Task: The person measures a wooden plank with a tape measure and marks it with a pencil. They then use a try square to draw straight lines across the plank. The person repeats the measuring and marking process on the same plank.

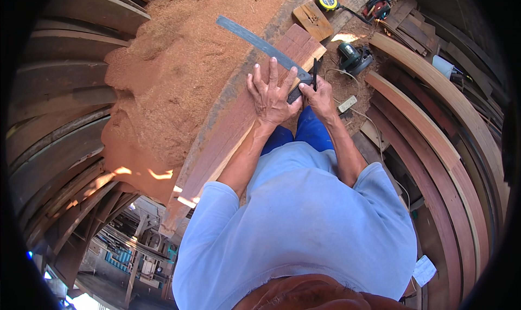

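Note:
A try square with a long grey blade (252,37) and a dark stock (294,94) lies across a reddish-brown wooden board (239,112). My left hand (271,97) lies on the board beside the blade, fingers spread, its thumb by the stock. Upright in my right hand (321,99) is a slim black pen (315,71), held close to the corner of the square at the board's near edge. The right thumb is near the stock; whether it touches is hard to make out.
Sawdust (179,55) covers the surface on the left. Beyond the board are a wood block (313,20), a yellow tape measure (326,0) and a green power tool (354,58). A cord runs past a pale socket strip (347,104). Curved-looking planks (429,142) line the right.

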`<state>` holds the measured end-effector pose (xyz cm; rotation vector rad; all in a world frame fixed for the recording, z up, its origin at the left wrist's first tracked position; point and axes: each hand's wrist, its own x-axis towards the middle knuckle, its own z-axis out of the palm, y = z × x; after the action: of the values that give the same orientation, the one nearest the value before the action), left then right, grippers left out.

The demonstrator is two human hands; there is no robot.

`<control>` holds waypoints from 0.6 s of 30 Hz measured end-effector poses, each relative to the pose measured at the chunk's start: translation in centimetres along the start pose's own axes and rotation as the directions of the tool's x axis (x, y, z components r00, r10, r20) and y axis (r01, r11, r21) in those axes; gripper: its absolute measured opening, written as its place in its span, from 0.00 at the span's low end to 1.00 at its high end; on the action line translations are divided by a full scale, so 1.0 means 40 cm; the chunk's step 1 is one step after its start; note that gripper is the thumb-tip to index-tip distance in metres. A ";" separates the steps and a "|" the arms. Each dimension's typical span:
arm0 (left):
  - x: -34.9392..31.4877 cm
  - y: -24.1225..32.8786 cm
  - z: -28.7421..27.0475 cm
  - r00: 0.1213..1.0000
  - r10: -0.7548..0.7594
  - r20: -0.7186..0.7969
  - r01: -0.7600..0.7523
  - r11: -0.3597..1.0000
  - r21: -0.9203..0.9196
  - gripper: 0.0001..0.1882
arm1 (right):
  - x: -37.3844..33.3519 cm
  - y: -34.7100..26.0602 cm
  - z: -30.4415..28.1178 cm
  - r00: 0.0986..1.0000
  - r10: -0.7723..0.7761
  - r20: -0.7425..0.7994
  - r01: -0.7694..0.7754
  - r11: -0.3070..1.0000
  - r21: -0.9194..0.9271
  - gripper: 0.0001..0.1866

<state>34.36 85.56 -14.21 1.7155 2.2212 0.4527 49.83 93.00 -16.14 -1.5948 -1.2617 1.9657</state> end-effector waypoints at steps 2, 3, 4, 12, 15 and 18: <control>-0.004 0.003 -0.004 1.000 0.000 0.007 0.000 1.000 0.001 0.48 | -0.010 -0.013 0.000 1.000 0.008 0.009 -0.008 1.000 0.006 0.08; -0.004 0.004 -0.004 1.000 0.001 0.007 -0.001 1.000 0.002 0.47 | -0.010 -0.016 0.001 1.000 0.004 0.013 -0.004 1.000 0.021 0.08; -0.003 0.004 -0.004 1.000 0.002 0.006 -0.002 1.000 0.003 0.47 | -0.009 -0.018 0.001 1.000 0.000 0.018 -0.001 0.999 0.037 0.08; 0.014 -0.003 0.005 1.000 0.005 0.008 -0.005 1.000 0.008 0.47 | 0.020 -0.030 -0.012 1.000 -0.020 -0.011 0.019 0.993 -0.113 0.09; 0.015 -0.001 0.005 1.000 -0.003 0.016 0.003 1.000 0.013 0.47 | 0.026 -0.087 -0.031 0.971 -0.192 -0.141 0.152 0.955 -0.254 0.09; 0.014 0.001 -0.005 0.999 -0.012 0.032 0.012 1.000 0.002 0.47 | 0.029 -0.177 -0.048 0.826 -0.531 -0.190 0.396 0.786 -0.475 0.10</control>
<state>34.18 86.10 -14.01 1.6973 2.2093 0.4172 49.20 98.63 -11.33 -1.4879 -1.8077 1.1293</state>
